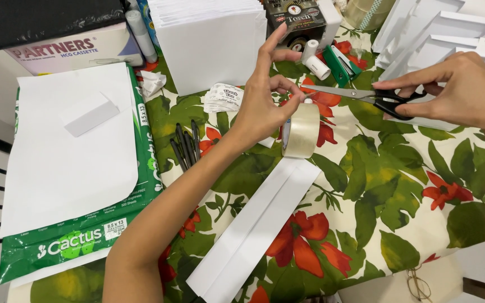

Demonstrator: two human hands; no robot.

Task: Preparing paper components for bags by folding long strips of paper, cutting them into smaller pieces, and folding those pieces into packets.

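Holding a roll of clear tape (301, 130) upright above the desk (399, 185), my left hand (262, 101) pinches its rim, other fingers spread. My right hand (467, 92) grips black-handled scissors (366, 96), whose long axis runs level, blades pointing left toward the roll (tips just beside my left fingers). A long white envelope (256, 227) lies directly below.
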